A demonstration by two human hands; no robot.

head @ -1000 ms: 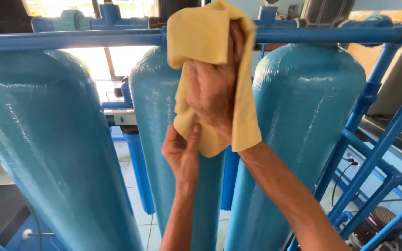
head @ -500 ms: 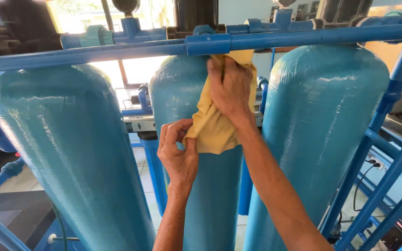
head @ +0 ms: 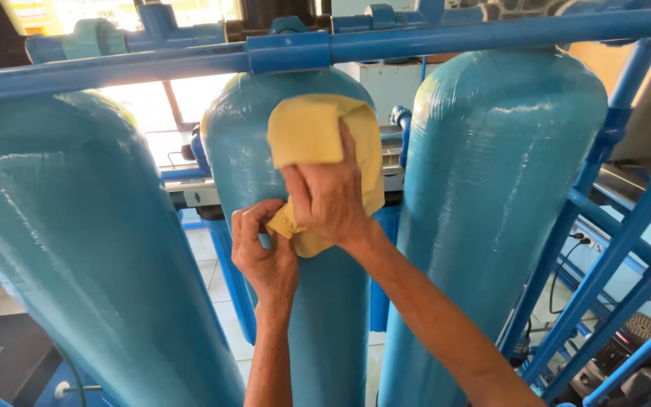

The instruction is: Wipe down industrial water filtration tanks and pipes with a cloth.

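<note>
A yellow cloth is pressed against the upper front of the middle teal tank. My right hand lies flat over the cloth and grips it, holding it to the tank. Just below and to the left, my left hand pinches the cloth's lower corner between thumb and fingers. Both forearms reach up from the bottom of the view.
A large teal tank stands at the left and another at the right. A blue horizontal pipe crosses above all three. Blue frame bars slant at the right, with a motor and cables on the floor.
The cloth and my right hand have come down from the blue pipe to the middle tank's front. My left hand keeps hold of the cloth's lower corner.
</note>
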